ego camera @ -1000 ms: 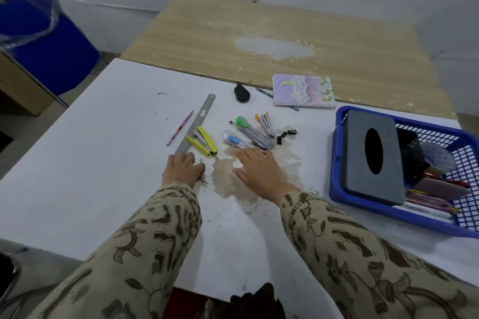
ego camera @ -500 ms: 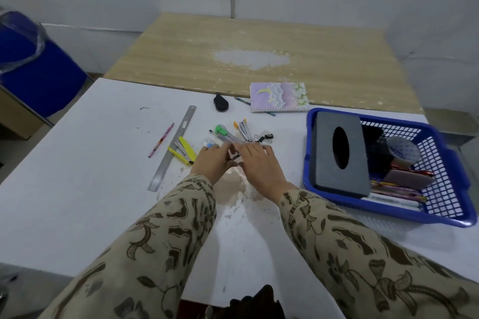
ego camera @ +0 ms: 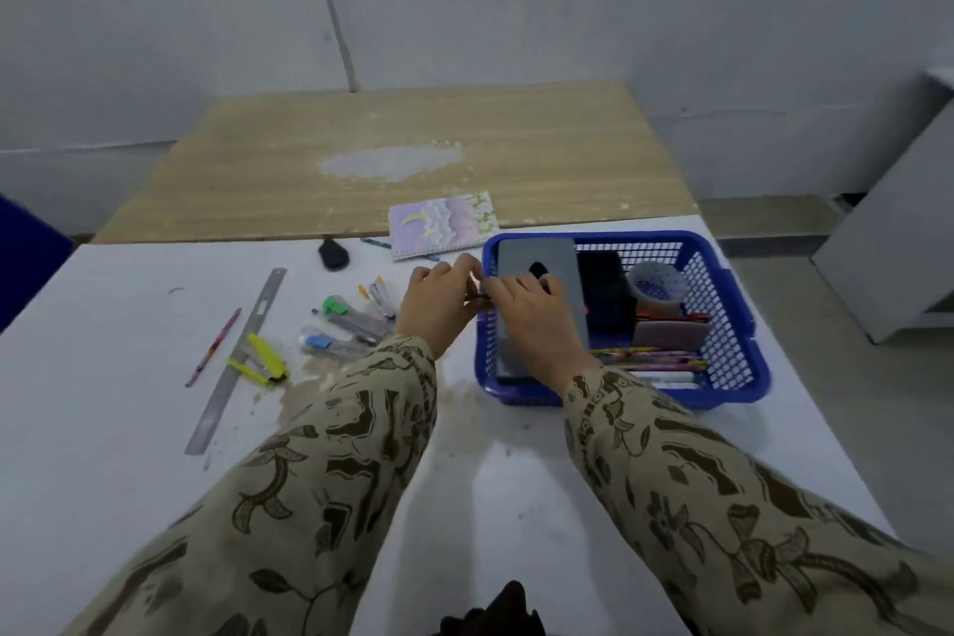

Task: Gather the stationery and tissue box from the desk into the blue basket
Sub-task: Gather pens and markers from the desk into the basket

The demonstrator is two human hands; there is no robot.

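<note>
The blue basket [ego camera: 743, 380] stands on the white desk at the right, with the grey tissue box [ego camera: 537, 249] lying in its left half beside pens and a tape roll. My left hand [ego camera: 439, 307] and my right hand [ego camera: 534, 325] meet over the basket's left rim. Between their curled fingertips they pinch small dark binder clips [ego camera: 481, 297]. Left of the hands lie capped pens [ego camera: 351, 320], a yellow cutter [ego camera: 264, 359], a steel ruler [ego camera: 237, 359] and a pink pencil [ego camera: 214, 349].
A pastel notebook [ego camera: 444, 225] lies at the far edge of the white desk, a pen [ego camera: 374, 242] and a small black object [ego camera: 333, 254] to its left. A brown stain [ego camera: 309, 372] marks the desk. Behind stands a wooden table [ego camera: 402, 160].
Both hands left the stain, closed over the binder clips by the pens, and carried them right to the basket's left rim. The view swung right and up.
</note>
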